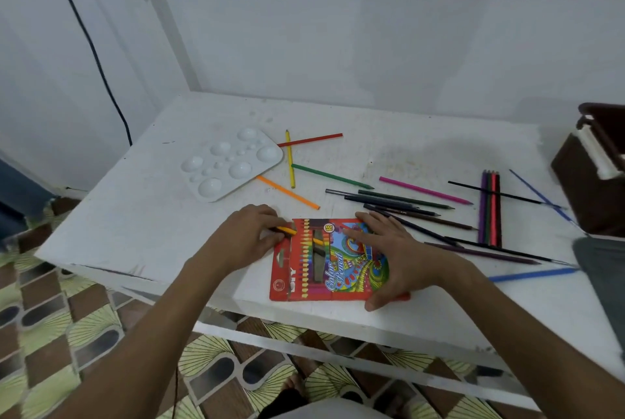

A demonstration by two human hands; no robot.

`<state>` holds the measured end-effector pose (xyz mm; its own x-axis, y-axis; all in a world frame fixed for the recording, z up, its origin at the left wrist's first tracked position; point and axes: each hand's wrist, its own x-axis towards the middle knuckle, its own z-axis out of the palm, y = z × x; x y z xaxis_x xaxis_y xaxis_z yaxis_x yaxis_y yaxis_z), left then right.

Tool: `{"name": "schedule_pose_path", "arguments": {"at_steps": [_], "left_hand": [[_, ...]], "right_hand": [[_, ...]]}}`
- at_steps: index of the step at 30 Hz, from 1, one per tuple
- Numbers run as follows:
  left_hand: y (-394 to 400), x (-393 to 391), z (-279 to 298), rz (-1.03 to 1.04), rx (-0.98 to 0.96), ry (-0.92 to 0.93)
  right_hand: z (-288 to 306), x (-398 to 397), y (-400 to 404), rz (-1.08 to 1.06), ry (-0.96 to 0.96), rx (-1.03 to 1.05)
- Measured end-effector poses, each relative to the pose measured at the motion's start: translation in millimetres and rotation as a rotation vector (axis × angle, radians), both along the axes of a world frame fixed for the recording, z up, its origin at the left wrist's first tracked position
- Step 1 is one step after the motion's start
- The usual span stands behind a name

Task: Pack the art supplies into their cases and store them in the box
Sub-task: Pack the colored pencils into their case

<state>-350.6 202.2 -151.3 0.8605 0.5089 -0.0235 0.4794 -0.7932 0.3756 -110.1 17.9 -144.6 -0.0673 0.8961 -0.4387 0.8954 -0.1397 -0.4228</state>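
Two hands are working at the pencil case (329, 259) on the table (142, 232). The left hand (248, 234) fingers are pinching a yellow pencil (287, 231) at its opening. The right hand (394, 251) is pressing flat, fingers released, on the case

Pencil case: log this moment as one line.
step: loading pencil case | left hand: slides yellow pencil into case | right hand: flat on case | loose pencils on table | palette unpacked
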Motion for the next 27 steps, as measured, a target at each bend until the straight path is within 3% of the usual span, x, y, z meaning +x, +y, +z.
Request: {"name": "schedule_pose_path", "arguments": {"at_steps": [7, 11, 17, 27], "left_hand": [[-7, 1, -14, -0.021, 0.085, -0.101], [3, 0, -18, -0.001, -0.033, -0.19], [19, -1, -15, -0.071, -0.026, -0.085], [17, 15, -16, -0.015, -0.117, -0.087]], "right_hand": [[-2, -24, -8, -0.101, 0.021, 0.018], [0, -34, -15, -0.168, 0.044, 0.031], [-3, -48, -18, -0.216, 0.012, 0.044], [0, -47, -21, -0.255, 0.071, 0.046]]}}
